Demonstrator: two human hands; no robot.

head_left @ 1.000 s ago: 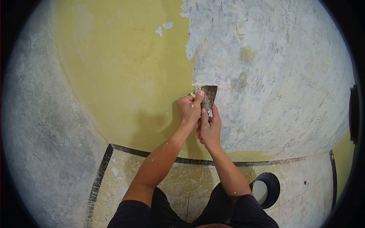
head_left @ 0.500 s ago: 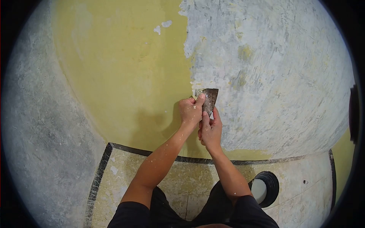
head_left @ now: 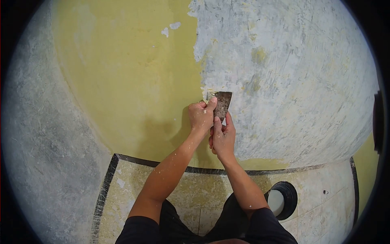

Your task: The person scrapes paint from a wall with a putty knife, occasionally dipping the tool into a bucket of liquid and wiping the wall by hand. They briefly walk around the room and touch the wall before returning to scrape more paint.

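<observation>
- Ahead of both hands I see a wall (head_left: 134, 81), yellow on the left and rough grey-white on the right, the ragged edge between them running up from the fingers. Low down, a yellow strip lies beneath the grey-white part.
- Far left of the hands I have a mottled grey surface (head_left: 36, 122).
- Below the hands is the pale, stained floor (head_left: 321, 203), with a dark border strip (head_left: 260, 173) where it meets the wall.
- Below and right of the right hand, I see a black bucket (head_left: 290, 195) holding something whitish, near the person's leg.
- The left hand (head_left: 201, 116) is closed at the scraper's left side, its thumb pressed on the blade.
- The right hand (head_left: 223, 140) grips the scraper's lower end, thumb in front; the handle I cannot make out.
- The scraper (head_left: 223, 103), worn and brown-speckled, is upright between the hands, its wide edge upward, over the wall just right of the ragged edge.
- Above the left hand, I spot two small whitish chips (head_left: 175, 25) in the yellow.
</observation>
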